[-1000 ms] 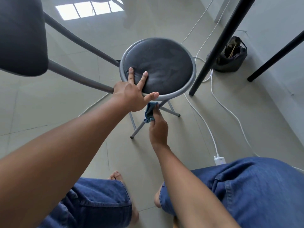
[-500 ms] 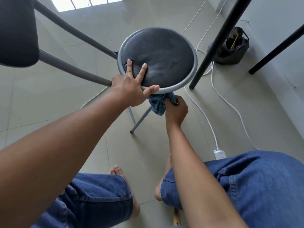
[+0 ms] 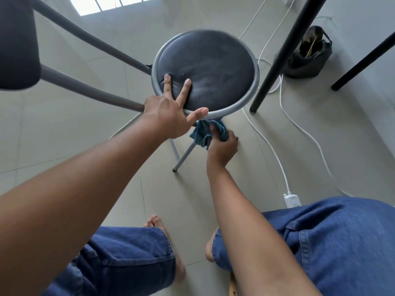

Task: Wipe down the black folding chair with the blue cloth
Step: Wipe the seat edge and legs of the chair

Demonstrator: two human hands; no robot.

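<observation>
The black folding chair (image 3: 215, 67) has a round padded seat in a grey metal rim, grey tubes running up-left to a dark backrest (image 3: 17, 43), and grey legs below. My left hand (image 3: 171, 112) rests on the seat's near-left edge, two fingers spread on the padding and the thumb along the rim. My right hand (image 3: 222, 146) is closed on the bunched blue cloth (image 3: 205, 131) just under the seat's front rim, against the top of a chair leg (image 3: 184, 155). The far legs are hidden by the seat.
Two black table legs (image 3: 284, 52) slant down to the right of the seat. A black bag (image 3: 307, 54) sits on the floor behind them. White cables (image 3: 275, 154) trail over the tiles to a white plug block (image 3: 292, 200). My bare feet and denim-clad knees fill the foreground.
My right hand rose with the cloth from lower on the chair leg to just beneath the seat rim. My left hand kept its place on the seat.
</observation>
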